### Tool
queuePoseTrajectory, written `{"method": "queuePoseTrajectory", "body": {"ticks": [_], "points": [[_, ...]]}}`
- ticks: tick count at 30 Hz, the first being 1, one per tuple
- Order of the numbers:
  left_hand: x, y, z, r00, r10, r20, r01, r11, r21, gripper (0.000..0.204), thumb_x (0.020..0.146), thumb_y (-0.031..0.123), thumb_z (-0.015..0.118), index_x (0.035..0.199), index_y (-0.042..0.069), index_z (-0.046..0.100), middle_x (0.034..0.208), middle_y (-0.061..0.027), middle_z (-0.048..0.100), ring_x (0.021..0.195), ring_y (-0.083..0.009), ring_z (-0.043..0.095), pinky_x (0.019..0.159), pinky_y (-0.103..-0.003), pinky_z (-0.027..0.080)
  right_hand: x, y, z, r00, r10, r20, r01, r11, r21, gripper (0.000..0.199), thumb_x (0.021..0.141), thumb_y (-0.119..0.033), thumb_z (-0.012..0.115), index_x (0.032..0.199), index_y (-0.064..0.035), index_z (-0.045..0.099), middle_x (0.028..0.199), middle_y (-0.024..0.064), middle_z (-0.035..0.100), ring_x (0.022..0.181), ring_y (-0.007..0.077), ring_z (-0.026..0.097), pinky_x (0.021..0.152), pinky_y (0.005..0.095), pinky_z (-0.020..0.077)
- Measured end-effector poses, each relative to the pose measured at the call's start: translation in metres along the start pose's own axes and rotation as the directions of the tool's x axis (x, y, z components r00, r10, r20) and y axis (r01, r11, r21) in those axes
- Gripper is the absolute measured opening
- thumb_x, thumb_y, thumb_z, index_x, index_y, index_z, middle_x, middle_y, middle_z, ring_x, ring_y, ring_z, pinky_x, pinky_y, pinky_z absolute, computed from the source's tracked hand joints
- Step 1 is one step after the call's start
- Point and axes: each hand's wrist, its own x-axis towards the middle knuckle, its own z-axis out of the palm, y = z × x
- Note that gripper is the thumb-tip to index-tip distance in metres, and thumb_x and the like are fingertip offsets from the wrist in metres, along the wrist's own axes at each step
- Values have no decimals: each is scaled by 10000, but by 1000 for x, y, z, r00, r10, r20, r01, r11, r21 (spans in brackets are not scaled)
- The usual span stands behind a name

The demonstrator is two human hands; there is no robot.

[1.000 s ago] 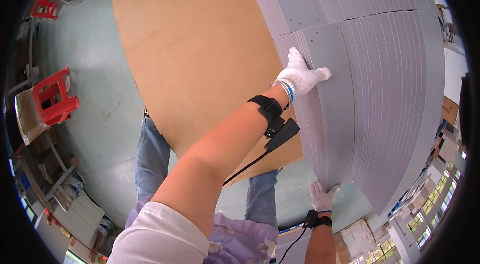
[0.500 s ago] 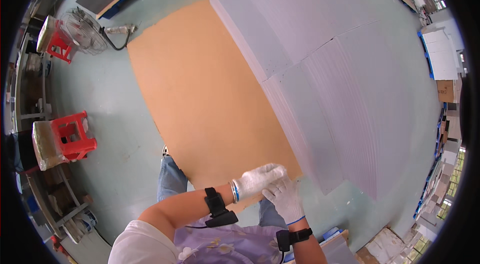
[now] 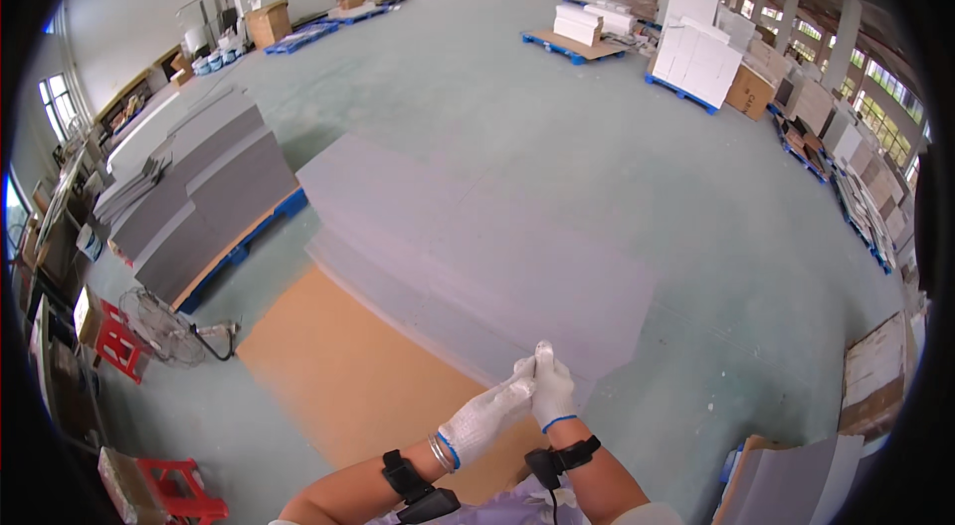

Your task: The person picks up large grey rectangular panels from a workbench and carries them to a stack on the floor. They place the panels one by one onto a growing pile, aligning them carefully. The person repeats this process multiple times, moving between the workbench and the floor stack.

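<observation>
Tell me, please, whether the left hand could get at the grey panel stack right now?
Probably yes: the left hand is joined with the right hand just above the grey panel stack, with nothing between them.

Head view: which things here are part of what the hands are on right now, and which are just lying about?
In hand:
- left hand and right hand, gloved, touching each other
- grey sheet stack just beyond them
- brown board beneath it

Lying about:
- floor fan
- red stools
- grey panels on blue pallet
- distant white stacks
</observation>
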Motion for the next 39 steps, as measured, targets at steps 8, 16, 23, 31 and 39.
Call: {"method": "queuePoseTrajectory", "body": {"ticks": [8,16,23,31,39], "points": [[-112,71,129,988,15,153,-93,849,519,456,1054,303,448,1434,51,474,1395,-102,551,1308,-172,494,1087,-309,382,8,-43,-196,986,-42,-159,105,906,410,438,1012,-446,482,940,-35,616,831,92,679,696,196,687,607,346,583],[-305,133,212,429,264,864,-706,694,139,843,967,645,295,1307,-81,555,1356,-294,524,1363,-443,387,1123,-545,262,-234,71,-278,883,310,-353,-110,867,486,417,1034,-427,417,849,-87,572,739,58,628,590,211,645,493,337,539],[-410,135,284,167,460,872,-711,669,-217,999,946,719,171,1288,-147,531,1316,-397,486,1361,-555,312,1102,-654,199,-333,119,-288,971,239,-13,-162,697,699,449,1045,-447,397,919,-60,588,752,48,621,620,202,648,498,330,544],[-455,90,350,120,568,814,-859,470,-202,920,952,685,204,1252,-114,547,1293,-355,504,1324,-523,342,1093,-630,219,-365,66,-312,939,264,-221,-117,848,517,421,1035,-465,419,858,-115,574,771,28,618,609,173,634,495,318,539],[-459,42,412,158,625,764,-936,341,-86,842,959,651,237,1216,-81,564,1269,-313,523,1286,-491,371,1084,-606,239,-386,102,-422,943,318,-99,-185,747,638,405,1034,-458,433,771,-162,518,639,-18,532,483,140,554,408,294,478]]}}
